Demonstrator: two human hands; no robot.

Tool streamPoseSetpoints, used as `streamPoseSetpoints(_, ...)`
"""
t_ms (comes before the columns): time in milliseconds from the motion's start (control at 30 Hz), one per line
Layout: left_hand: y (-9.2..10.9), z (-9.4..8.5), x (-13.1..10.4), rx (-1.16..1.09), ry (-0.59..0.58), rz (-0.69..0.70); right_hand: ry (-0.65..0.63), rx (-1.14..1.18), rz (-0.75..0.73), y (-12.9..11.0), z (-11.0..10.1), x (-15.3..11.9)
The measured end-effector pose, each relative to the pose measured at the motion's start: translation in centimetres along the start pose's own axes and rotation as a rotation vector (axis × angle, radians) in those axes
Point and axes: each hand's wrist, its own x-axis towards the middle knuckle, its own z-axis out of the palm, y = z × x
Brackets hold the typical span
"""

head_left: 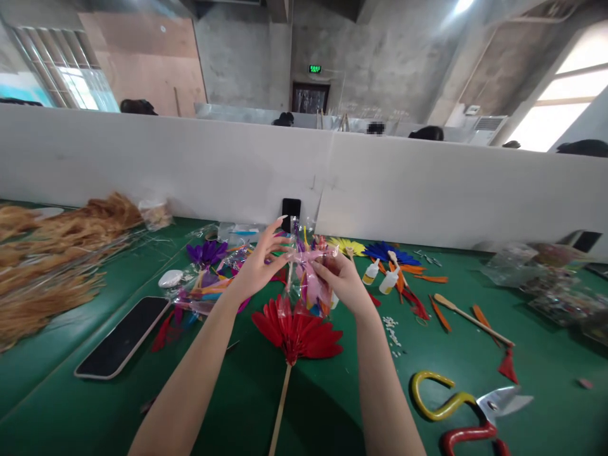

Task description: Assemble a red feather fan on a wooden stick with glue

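Low and right of the fingers, scissors with yellow and red handles lie on a green table. Just below the fingertips spreads a red feather fan on a stick. Above it, a worker's right hand clamps thumb and fingers on a clear plastic bag with colorful contents; the left hand meets its left edge, upper fingers apart, though whether its thumb pinches cannot be told. Beyond the fingers, a black phone leans against a white partition.

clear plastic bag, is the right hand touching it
Touching: the head view shows the right hand pinching the clear plastic bag, its thumb against the plastic.
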Motion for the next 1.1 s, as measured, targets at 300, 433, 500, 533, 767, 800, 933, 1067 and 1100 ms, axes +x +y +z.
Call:
streamPoseSetpoints(300, 1.2, -0.3, -0.3, 0.267, -0.023, 0.063, -0.191, -0.141, -0.004, -1.5, -0.2, -0.8)
streamPoseSetpoints(433, 1.2, -0.5, -0.1, 0.338, -0.052, 0.058, -0.157, -0.251, -0.004, -1.4, 0.3, -0.7)
streamPoseSetpoints(500, 1.6, -0.7, -0.2, 0.403, -0.051, 0.037, -0.130, -0.280, -0.020, -1.5, 0.5, -0.6)
streamPoseSetpoints(533, 1.9, -0.9, -0.2, 0.444, -0.054, 0.016, -0.131, -0.289, -0.032, -1.6, 0.5, -0.6)
streamPoseSetpoints(767, 3.1, -2.2, -0.6, 0.532, -0.225, -0.153, -0.096, -0.335, -0.026, -2.1, 0.3, -0.9)
streamPoseSetpoints(800, 3.1, -2.1, -0.6, 0.524, -0.242, -0.143, -0.095, -0.336, -0.039, -2.1, 0.4, -0.9)
streamPoseSetpoints(933, 3.4, -1.6, -0.7, 0.548, -0.235, -0.129, -0.111, -0.358, -0.100, -2.1, 0.8, -1.0)
streamPoseSetpoints(1067, 3.5, -1.5, -0.9, 0.583, -0.225, -0.214, -0.112, -0.345, -0.116, -2.4, 1.2, -1.2)
streamPoseSetpoints(1100, 3.5, -1.4, -0.9, 0.598, -0.235, -0.219, -0.120, -0.327, -0.112, -2.5, 1.3, -1.3)
